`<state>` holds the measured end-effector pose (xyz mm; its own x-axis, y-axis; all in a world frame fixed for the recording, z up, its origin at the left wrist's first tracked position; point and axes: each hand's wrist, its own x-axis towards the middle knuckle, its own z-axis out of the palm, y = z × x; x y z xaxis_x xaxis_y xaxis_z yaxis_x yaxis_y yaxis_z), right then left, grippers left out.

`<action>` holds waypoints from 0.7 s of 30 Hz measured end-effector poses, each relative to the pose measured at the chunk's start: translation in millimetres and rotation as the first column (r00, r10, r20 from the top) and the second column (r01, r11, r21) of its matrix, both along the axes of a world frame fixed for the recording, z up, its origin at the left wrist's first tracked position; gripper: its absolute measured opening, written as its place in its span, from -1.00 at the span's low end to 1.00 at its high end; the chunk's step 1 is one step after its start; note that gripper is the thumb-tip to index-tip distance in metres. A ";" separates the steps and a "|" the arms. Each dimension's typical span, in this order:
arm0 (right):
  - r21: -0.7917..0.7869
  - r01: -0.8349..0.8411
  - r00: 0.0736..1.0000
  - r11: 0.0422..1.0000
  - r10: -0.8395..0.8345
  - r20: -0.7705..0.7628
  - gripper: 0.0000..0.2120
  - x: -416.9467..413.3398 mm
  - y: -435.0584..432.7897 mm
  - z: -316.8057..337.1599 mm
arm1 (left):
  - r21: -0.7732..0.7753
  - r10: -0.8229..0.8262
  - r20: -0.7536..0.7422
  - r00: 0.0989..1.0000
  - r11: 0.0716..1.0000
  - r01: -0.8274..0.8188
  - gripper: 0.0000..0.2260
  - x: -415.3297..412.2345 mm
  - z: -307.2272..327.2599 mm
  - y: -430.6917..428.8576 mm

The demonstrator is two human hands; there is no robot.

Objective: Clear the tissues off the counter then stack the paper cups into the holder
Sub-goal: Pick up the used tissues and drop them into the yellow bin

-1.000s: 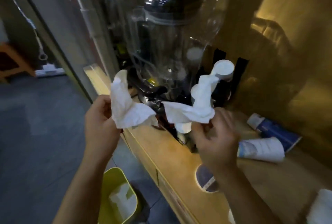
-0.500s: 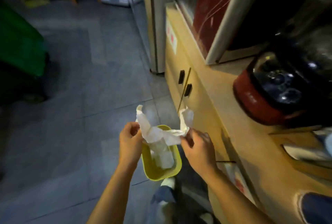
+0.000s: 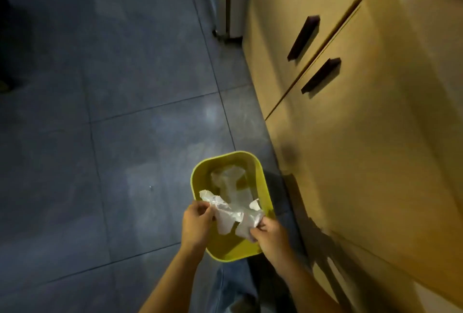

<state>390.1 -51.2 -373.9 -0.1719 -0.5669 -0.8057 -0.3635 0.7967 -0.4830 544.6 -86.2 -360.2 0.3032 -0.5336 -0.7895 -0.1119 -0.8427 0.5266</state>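
Crumpled white tissues (image 3: 231, 215) hang over the open yellow-green waste bin (image 3: 264, 184) on the floor. My left hand (image 3: 196, 222) pinches the tissues' left end and my right hand (image 3: 269, 236) grips their right end, both just above the bin's near rim. More white tissue (image 3: 228, 177) lies inside the bin at its far end. The counter top, the paper cups and the cup holder are out of view.
A wooden cabinet front (image 3: 350, 112) with two dark bar handles (image 3: 303, 36) runs along the right, close to the bin. Grey floor tiles (image 3: 112, 112) spread to the left. My jeans leg (image 3: 235, 285) is below the bin.
My view swung from the counter down to the floor. Both hands carried the tissues from beside the water dispenser down to just above the bin's opening.
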 end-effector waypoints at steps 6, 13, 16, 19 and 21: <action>0.160 -0.066 0.997 0.985 0.072 -0.033 -0.78 -0.5 8.9 -103.9 | 0.115 -0.252 0.035 0.967 0.962 0.247 -0.92 -7.5 -83.9 14.7; 0.225 -0.231 0.955 0.947 0.264 -0.131 -0.56 -11.9 9.3 -101.3 | 0.278 -0.490 0.014 0.872 0.839 0.467 -0.59 6.9 -86.8 29.4; 0.173 -0.364 0.908 0.915 0.390 -0.152 -0.55 -15.9 -11.4 -73.5 | 0.265 -0.591 0.043 0.805 0.784 0.561 -0.60 13.7 -59.3 11.9; 0.124 -0.452 0.879 0.883 0.465 -0.106 -0.59 -15.5 -47.8 -30.0 | 0.195 -0.684 0.108 0.722 0.726 0.659 -0.63 15.1 -18.0 -21.9; 0.051 -0.476 0.871 0.878 0.479 -0.109 -0.64 -14.5 -75.8 7.4 | 0.129 -0.705 0.157 0.691 0.708 0.694 -0.63 12.1 16.4 -49.5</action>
